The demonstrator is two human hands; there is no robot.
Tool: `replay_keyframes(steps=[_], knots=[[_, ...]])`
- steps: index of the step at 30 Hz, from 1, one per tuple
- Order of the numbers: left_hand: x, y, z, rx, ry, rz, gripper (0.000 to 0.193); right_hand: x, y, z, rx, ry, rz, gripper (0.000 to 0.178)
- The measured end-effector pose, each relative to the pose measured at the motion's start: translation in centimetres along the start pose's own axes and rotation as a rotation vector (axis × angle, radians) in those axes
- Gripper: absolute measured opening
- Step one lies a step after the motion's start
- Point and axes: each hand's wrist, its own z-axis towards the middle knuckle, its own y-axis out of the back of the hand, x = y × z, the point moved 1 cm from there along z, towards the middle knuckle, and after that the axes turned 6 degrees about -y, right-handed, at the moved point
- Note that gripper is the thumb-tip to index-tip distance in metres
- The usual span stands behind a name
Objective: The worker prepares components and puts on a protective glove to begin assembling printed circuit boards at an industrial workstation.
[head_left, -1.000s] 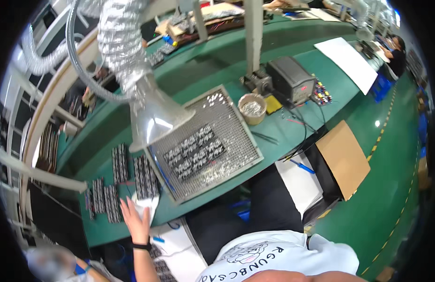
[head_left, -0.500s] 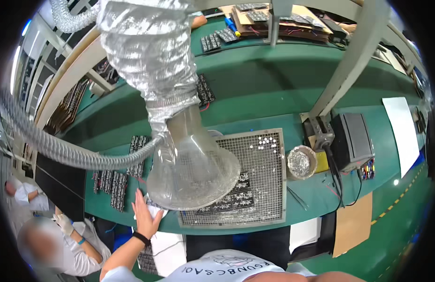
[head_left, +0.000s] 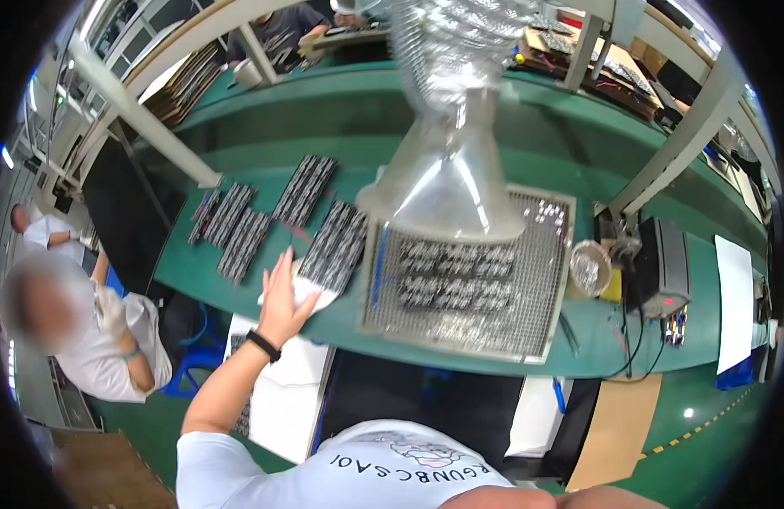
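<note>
My left hand (head_left: 283, 304), with a black band (head_left: 263, 346) at its wrist, lies with fingers stretched out and thumb apart at the bench's near edge. It is on or against a white sheet or cloth (head_left: 326, 297), partly covered by the hand. Right beyond it lies a black-and-silver circuit board panel (head_left: 334, 246). More such panels (head_left: 305, 188) lie to the left and behind, some with red wires. Two rows of small circuit boards (head_left: 456, 276) sit on a framed wire mesh (head_left: 515, 331). My right hand is out of view.
A clear fume hood (head_left: 447, 191) on a foil duct (head_left: 464, 51) hangs over the mesh. To the right stand a round tin (head_left: 589, 268) of silvery material and a black soldering station (head_left: 661, 267) with cables. A seated person (head_left: 120, 339) works at the left.
The view has swung left, so the hood and mesh appear farther right and more panels show. My left hand stays by the white sheet, fingers still stretched out.
</note>
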Motion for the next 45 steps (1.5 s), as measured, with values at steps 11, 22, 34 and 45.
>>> replay_keyframes(steps=[11,22,34,45], knots=[[3.2,3.1,-5.9,-0.377,0.07,0.047,0.057,18.8,-1.0,-21.9,-0.312,0.404,-0.085,0.013],[2.9,3.4,-6.2,-0.548,0.274,-0.3,0.025,49.7,-19.7,-24.6,-0.018,1.183,-0.411,0.018],[-0.4,3.3,-8.8,-0.343,0.041,-0.608,0.009,54.4,-33.2,-16.9,0.052,1.226,-0.361,0.025],[17.3,-15.2,-14.2,0.092,0.368,-0.405,0.075,53.8,-26.4,-19.9,0.377,1.009,-0.248,0.051]])
